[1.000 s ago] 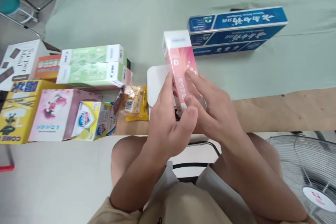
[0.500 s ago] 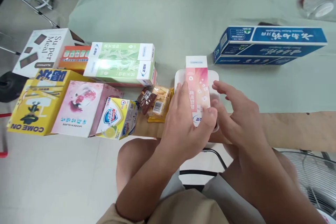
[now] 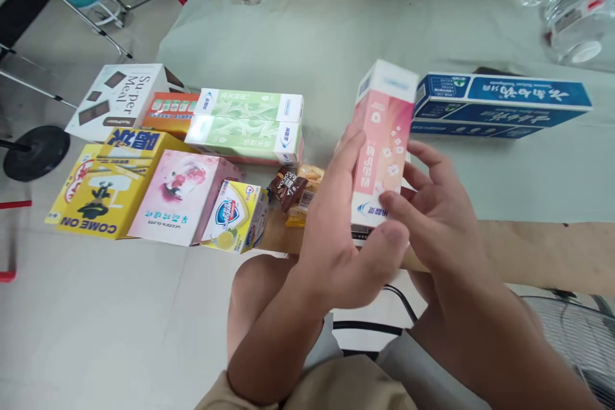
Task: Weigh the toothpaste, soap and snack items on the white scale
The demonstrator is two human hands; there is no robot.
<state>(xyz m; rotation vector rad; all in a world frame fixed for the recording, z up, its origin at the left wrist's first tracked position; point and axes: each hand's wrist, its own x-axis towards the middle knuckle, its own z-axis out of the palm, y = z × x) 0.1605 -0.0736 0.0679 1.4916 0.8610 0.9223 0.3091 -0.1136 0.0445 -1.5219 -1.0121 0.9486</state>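
Observation:
A pink and white toothpaste carton [image 3: 382,147] is raised and tilted above the table's front edge, between my hands. My left hand [image 3: 336,237] grips its left side, the thumb by the lower end. On the right side, my right hand [image 3: 432,211] has its thumb and fingers closed on the lower part of the carton. Behind and beneath it, a white object is nearly all hidden; only a dark-printed edge shows. Just left of my left hand lie a brown snack packet [image 3: 287,189] and a pack of biscuit-like snacks [image 3: 310,186].
Green toothpaste cartons [image 3: 245,122], a yellow soap box [image 3: 235,214], a pink box [image 3: 177,195], a yellow box [image 3: 106,192], an orange box [image 3: 170,109] and a white box [image 3: 120,99] crowd the left. Blue toothpaste cartons [image 3: 500,102] stand right. Plastic bottles [image 3: 574,19] lie beyond.
The pink carton has come up off the white container and tilted, with both hands now closed around it. The camera view has shifted, showing more of the table's far side.

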